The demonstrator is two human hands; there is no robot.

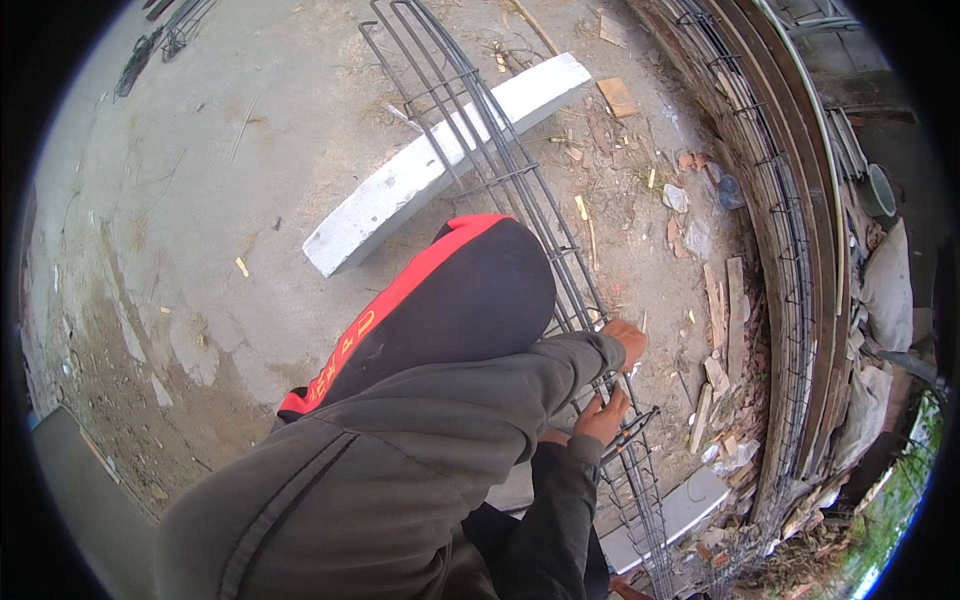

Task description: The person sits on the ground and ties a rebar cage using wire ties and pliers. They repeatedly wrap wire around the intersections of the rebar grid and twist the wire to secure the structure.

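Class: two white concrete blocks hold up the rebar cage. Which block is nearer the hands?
The lower block, partly hidden under the cage, lies just below both hands. The other block lies far up the cage.

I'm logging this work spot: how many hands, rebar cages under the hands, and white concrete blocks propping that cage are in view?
Hands: 2, left hand and right hand, both on the cage
Rebar cage: 1
White concrete blocks: 2, far block and near block
Total: 5
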